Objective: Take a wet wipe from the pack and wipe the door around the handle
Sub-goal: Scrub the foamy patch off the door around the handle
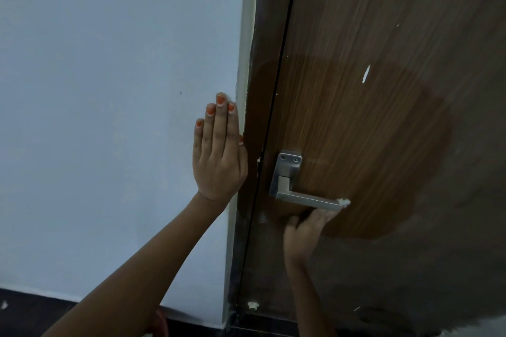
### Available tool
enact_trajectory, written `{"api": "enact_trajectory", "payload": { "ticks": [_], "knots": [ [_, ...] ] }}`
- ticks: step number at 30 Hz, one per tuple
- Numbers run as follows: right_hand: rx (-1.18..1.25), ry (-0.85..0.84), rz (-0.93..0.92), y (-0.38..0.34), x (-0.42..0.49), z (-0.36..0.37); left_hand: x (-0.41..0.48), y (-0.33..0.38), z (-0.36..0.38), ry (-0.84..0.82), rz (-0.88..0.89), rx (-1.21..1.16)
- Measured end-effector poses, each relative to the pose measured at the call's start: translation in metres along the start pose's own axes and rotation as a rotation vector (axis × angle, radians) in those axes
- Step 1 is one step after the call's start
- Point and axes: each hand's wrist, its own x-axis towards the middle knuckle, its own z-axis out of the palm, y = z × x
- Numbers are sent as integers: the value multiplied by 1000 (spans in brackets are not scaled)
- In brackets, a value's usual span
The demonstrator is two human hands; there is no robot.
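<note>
The brown wooden door (383,35) fills the right half of the view, with a darker wet patch (383,131) around its metal lever handle (290,186). My right hand (304,230) is pressed against the door just below the lever, fingers reaching under it. A small white bit of the wet wipe (345,202) shows past the lever's tip; the rest of the wipe is hidden behind the hand and lever. My left hand (219,156) lies flat, fingers together, on the white wall beside the door frame and holds nothing. The wipe pack is out of view.
The white wall (109,90) fills the left half. The pale edge of the wall and the dark frame (257,90) run between wall and door. A dark floor (27,314) shows at the bottom left. A small white piece (252,305) sits low on the frame.
</note>
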Motion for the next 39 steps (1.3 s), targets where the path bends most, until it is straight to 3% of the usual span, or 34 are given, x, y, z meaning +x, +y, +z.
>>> {"api": "enact_trajectory", "payload": {
  "ticks": [4, 6, 12, 18, 24, 28, 33, 39],
  "knots": [
    [-322, -207, -239, 3, 18, -21, 1, 0, -1, -21, 4, 10],
    [-412, -198, -342, 17, 28, -32, 1, -1, -1, -11, 11, 2],
    [-196, 32, -223, 25, 76, -73, 1, 0, 0, -6, 15, 8],
    [-32, 161, -403, -34, 116, -90, 2, -1, 0, 3, 26, -15],
    [-154, 79, -664, -107, 118, -79, 2, -1, 0, -1, 23, -32],
    [-334, 11, -899, -117, 107, -70, 1, -1, -1, -6, 26, -30],
    [-384, 130, -829, -115, 108, -73, 1, -1, 0, -14, 27, -24],
    [-414, 50, -1109, -156, 99, -45, 1, -1, -1, -24, 27, 6]
  ]
}}
